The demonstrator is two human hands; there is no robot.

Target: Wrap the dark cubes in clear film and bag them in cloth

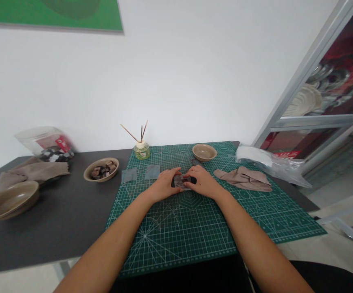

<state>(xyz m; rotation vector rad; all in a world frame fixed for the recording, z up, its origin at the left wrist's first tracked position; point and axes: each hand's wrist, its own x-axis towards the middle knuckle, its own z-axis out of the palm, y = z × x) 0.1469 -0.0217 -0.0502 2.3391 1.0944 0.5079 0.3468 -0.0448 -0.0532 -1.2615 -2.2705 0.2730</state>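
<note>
Over the middle of the green cutting mat (207, 232), my two hands face each other around a small translucent square sheet (180, 184). The thumb and fingers of my left hand (164, 185) curl in and grip the sheet's left side. My right hand (205, 182) has its fingertips bent onto the sheet's right side, near something small and brown on it that I cannot make out clearly. Two similar translucent squares, one (129, 175) farther left and one (152, 171) closer to my left hand, lie flat on the mat.
A bowl of brown cubes (101, 169) stands left of the mat, beyond a larger bowl (9, 201). At the back are a reed diffuser (142, 150) and a small bowl (204, 152). A brown cloth (246, 178) and a plastic bag (270, 160) lie right.
</note>
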